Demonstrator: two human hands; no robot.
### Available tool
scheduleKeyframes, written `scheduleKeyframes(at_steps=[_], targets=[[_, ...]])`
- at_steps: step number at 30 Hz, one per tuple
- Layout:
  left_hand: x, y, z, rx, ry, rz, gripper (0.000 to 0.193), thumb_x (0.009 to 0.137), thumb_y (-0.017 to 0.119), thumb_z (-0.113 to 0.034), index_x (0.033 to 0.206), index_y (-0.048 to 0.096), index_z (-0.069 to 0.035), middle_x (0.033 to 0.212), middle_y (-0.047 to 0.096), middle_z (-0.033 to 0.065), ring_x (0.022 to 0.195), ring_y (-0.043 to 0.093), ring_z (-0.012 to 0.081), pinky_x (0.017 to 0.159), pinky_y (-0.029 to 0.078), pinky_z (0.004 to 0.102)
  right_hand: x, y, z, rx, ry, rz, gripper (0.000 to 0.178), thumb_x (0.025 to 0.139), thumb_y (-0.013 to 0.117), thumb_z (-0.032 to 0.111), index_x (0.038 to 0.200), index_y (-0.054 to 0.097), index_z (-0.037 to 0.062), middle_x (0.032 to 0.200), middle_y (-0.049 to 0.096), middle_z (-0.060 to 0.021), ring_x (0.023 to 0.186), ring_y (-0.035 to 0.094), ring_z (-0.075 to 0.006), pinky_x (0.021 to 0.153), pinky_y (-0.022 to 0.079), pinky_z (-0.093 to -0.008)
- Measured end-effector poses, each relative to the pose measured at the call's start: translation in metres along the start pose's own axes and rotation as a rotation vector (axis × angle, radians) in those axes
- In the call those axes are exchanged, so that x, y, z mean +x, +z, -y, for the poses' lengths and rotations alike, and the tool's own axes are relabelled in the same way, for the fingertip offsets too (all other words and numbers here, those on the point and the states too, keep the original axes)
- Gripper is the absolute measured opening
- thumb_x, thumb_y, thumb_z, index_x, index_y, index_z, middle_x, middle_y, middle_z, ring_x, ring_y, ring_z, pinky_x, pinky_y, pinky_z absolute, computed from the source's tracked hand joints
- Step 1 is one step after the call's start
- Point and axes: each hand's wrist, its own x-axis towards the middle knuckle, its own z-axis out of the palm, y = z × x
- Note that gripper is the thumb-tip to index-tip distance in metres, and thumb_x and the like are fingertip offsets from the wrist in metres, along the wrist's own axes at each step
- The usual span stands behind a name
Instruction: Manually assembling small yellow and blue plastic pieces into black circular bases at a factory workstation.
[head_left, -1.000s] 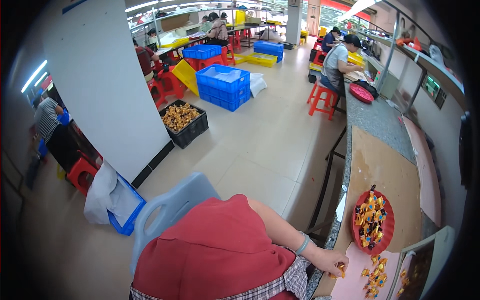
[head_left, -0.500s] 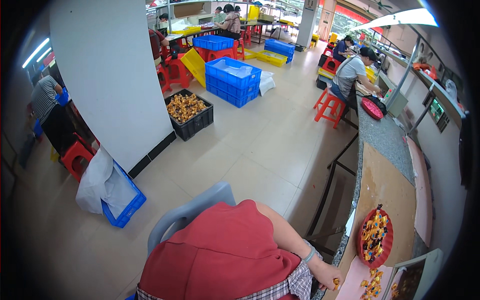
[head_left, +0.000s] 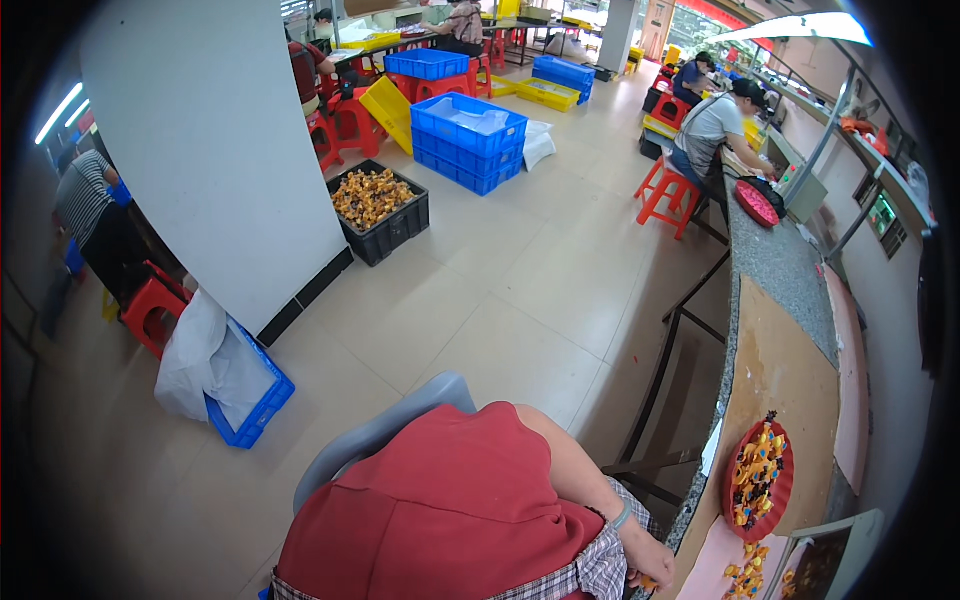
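My left hand [head_left: 648, 561] reaches out of a red sleeve to the bench edge at the lower right. Its fingers are closed on a small orange piece [head_left: 648, 583], mostly hidden by them. Beyond the hand, several small orange pieces [head_left: 746, 572] lie on a pink sheet [head_left: 702, 566]. A red fluted bowl [head_left: 783, 492] on the bench holds a heap of orange pieces with blue and black parts [head_left: 758, 470]. My right hand is not in view.
The stone-topped bench [head_left: 775, 250] carries a brown board [head_left: 785, 350]. A grey chair back [head_left: 385, 430] is beside my red top. On the floor stand a black crate [head_left: 390, 235] of orange pieces and stacked blue crates [head_left: 468, 170]. A co-worker [head_left: 715, 130] sits farther along.
My left hand has drawn slightly left, toward the bench edge, with the orange piece now less visible in it. The whole view has shifted a little.
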Motion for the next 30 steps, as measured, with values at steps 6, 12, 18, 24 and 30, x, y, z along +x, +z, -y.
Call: scheduleKeyframes(at_steps=[6,12,18,24,30], targets=[[0.012,-0.009,0.009,-0.239,0.007,0.09,0.027,0.093,0.064,-0.033,0.096,0.067,-0.007,0.085,0.069,0.0057,0.074,0.066,0.0147,0.065,0.052,0.0289,0.029,0.022,0.04,-0.001,-0.009,0.062,0.018,0.092,0.057,0.012,0.099,0.059,-0.0056,0.084,0.064,-0.0161,0.071,0.061,-0.0237,0.063,0.052,-0.0327],[0.005,-0.007,-0.01,-0.047,0.044,-0.035,0.019,0.092,0.067,-0.025,0.099,0.067,-0.007,0.084,0.068,0.0042,0.076,0.065,0.0136,0.066,0.052,0.0282,0.049,0.045,0.063,-0.013,-0.124,0.186,0.019,0.093,0.058,0.013,0.098,0.061,-0.0055,0.084,0.064,-0.0157,0.07,0.06,-0.0236,0.063,0.051,-0.0326],[0.013,-0.011,-0.002,0.008,0.094,0.049,0.019,0.092,0.068,-0.023,0.103,0.067,-0.008,0.086,0.068,0.0024,0.077,0.064,0.0117,0.066,0.051,0.0271,0.054,0.057,0.063,-0.009,-0.175,0.229,0.019,0.094,0.058,0.012,0.099,0.062,-0.0051,0.086,0.064,-0.0157,0.071,0.06,-0.0234,0.065,0.051,-0.0327],[0.014,-0.005,-0.005,-0.018,0.104,0.129,0.019,0.092,0.068,-0.026,0.101,0.069,-0.009,0.084,0.067,-0.0011,0.074,0.061,0.0091,0.062,0.048,0.0253,0.049,0.062,0.066,0.002,-0.225,0.253,0.018,0.094,0.059,0.012,0.102,0.062,-0.0046,0.088,0.064,-0.0157,0.073,0.06,-0.0232,0.067,0.051,-0.0327],[0.007,0.003,-0.008,0.032,0.11,0.13,0.017,0.093,0.066,-0.026,0.097,0.07,-0.01,0.082,0.065,-0.0028,0.071,0.058,0.0074,0.06,0.046,0.0245,0.052,0.068,0.068,-0.001,-0.283,0.266,0.018,0.095,0.059,0.011,0.104,0.063,-0.0041,0.09,0.065,-0.0158,0.075,0.061,-0.023,0.07,0.051,-0.0328]])
